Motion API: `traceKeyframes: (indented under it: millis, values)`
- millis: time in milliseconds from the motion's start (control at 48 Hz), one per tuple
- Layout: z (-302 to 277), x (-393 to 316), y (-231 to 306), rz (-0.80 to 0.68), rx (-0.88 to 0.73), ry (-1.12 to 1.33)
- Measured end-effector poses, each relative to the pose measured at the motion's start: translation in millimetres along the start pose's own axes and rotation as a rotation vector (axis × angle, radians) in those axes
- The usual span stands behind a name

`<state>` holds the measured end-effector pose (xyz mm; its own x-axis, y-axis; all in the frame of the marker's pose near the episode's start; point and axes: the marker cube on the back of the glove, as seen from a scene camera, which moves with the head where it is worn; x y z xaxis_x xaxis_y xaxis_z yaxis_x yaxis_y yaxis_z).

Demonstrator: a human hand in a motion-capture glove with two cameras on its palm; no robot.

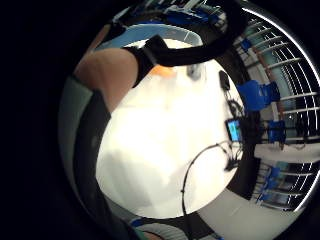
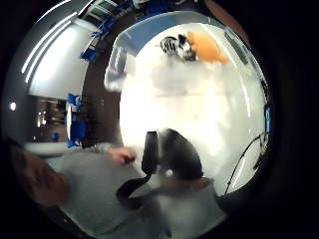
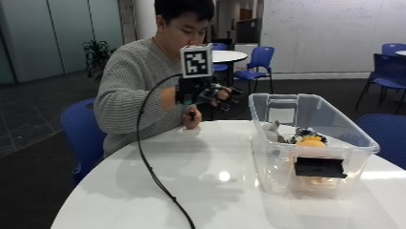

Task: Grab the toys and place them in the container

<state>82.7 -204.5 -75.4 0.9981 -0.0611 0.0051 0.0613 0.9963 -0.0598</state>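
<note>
Nearest in the outside view: a clear plastic container (image 3: 279,157) standing on the white round table (image 3: 190,186), a black clip-like part (image 3: 320,168) on its near wall. Inside it, toward the near end, an orange toy (image 3: 312,141) with a dark striped toy (image 3: 303,132) just behind and a grey toy (image 3: 273,130) at about ten o'clock from the orange one, all touching or nearly so. In the thumb-side palm view, the same orange toy (image 2: 205,48) and striped toy (image 2: 175,46) lying side by side in the container (image 2: 119,64).

Farther back, at roughly ten o'clock from the container and well apart from it, the gloved right hand (image 3: 212,94) raised above the table's far edge in front of the person's chest, forearm bent up at the elbow, palm turned toward the container. Fingers loosely bent and spread, gripping nothing. Below it, the bare left hand (image 3: 192,118) resting at the table's edge, curled round something small and dark that cannot be made out.

Toys well clear of the fingers, none near the raised hand. No readable brand, label or writing on container or toys.
</note>
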Motion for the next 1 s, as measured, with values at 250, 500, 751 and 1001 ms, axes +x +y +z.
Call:
traceKeyframes:
  millis: [250, 500, 751, 1001]
  values:
    - [57, -31, 84, 0.119, 0.048, 0.109]
    - [140, -127, 174, -0.032, -0.003, -0.092]
    - [168, -119, 202, 0.047, -0.002, -0.064]
    - [175, -107, 206, 0.084, 0.006, -0.078]
